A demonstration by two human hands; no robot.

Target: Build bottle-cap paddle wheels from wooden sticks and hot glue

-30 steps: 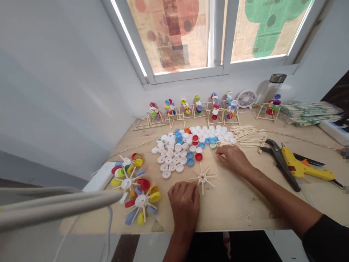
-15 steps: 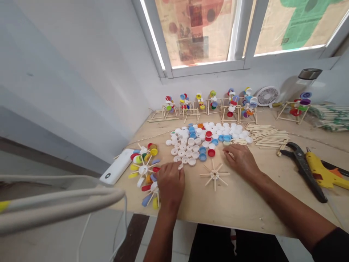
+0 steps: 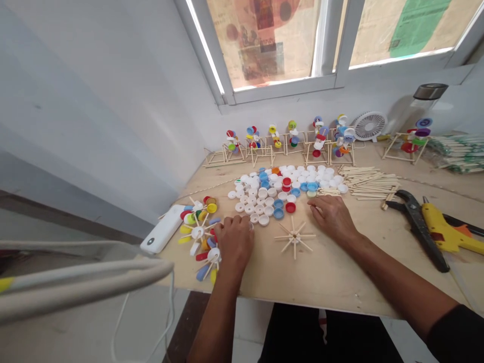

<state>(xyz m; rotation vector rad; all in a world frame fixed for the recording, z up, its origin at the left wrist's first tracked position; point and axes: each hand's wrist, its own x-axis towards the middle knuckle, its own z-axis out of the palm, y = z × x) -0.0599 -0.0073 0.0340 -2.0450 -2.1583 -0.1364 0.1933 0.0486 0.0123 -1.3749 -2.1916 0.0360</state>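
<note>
My left hand (image 3: pixel 233 243) rests on the wooden table (image 3: pixel 340 282) with its fingers curled over a white bottle cap (image 3: pixel 250 225) at the near edge of a heap of white, blue and red bottle caps (image 3: pixel 282 189). Just left of it lie finished wheels of sticks tipped with coloured caps (image 3: pixel 198 232). My right hand (image 3: pixel 333 217) lies flat on the table, fingers stretched toward the heap, holding nothing. Between the hands lies a bare star of thin wooden sticks (image 3: pixel 295 237).
A white power bank (image 3: pixel 162 236) sits at the table's left edge. Loose sticks (image 3: pixel 370 180), black pliers (image 3: pixel 419 222) and a yellow glue gun (image 3: pixel 446 234) lie right. Stick-framed cap models (image 3: pixel 291 141), a small fan (image 3: pixel 368 126) and a bottle (image 3: pixel 419 108) line the wall. A white tube (image 3: pixel 75 282) crosses the near left.
My left hand moved from beside the stick star to the near edge of the cap heap and curled over a white cap. The view swung left; my right hand stayed put.
</note>
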